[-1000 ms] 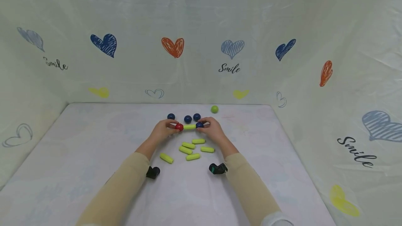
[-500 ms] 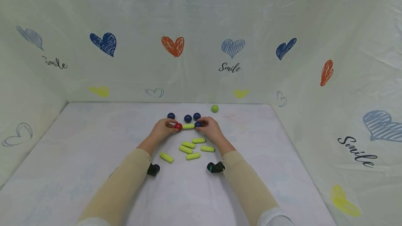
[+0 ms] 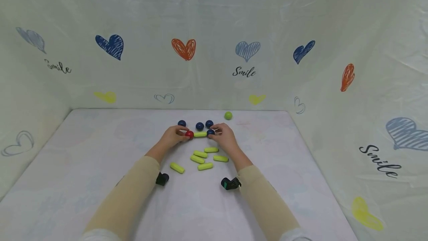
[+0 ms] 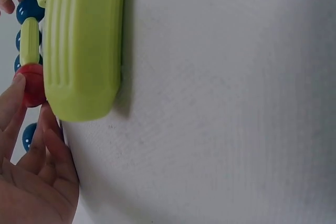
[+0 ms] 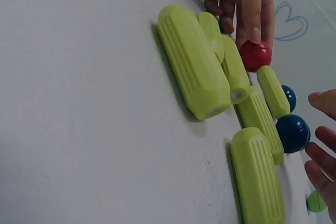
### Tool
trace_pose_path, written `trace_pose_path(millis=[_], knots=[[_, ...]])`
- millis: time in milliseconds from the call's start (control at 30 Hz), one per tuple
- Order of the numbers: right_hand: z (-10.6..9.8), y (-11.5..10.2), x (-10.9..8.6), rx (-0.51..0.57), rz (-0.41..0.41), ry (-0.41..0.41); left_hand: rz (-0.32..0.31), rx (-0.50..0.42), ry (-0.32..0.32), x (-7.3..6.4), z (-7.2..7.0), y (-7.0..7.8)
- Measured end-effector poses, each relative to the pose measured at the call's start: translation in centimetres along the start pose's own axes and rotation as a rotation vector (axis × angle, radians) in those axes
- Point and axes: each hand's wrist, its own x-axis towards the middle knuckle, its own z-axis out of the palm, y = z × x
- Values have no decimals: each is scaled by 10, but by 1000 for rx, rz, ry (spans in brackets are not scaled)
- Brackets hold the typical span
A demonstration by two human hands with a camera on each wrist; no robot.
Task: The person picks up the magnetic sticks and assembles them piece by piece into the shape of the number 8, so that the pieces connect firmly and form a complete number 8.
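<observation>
My left hand pinches a red ball between thumb and fingers, toward the back of the table. A yellow-green rod runs from it to a blue ball, the three in a row. My right hand is beside the blue ball; in the right wrist view its fingers are spread, close to the ball and not curled round it. Whether a fingertip touches it, I cannot tell. The left wrist view shows the red ball under my left thumb.
Behind the row lie more blue balls and a green ball near the back edge. Several loose yellow-green rods lie in front, between my forearms. A curtain with printed hearts hangs behind the table.
The row of red ball, rod and blue ball has shifted slightly left. My right fingers, earlier holding the blue ball, now look loosened from it. My left hand keeps its pinch.
</observation>
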Motion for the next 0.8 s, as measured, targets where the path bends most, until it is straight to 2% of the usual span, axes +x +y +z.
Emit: trace_pose_path(millis=[300,500,800], knots=[[6,-16,-25,77,-68,-14,-21,-2,-41,-2,-3,-1],[7,-19,-36,57,-30,-45,-18,-7,-30,-2,-3,-2],[-1,-9,-43,9,33,-82,10,-2,-17,-2,-2,-3]])
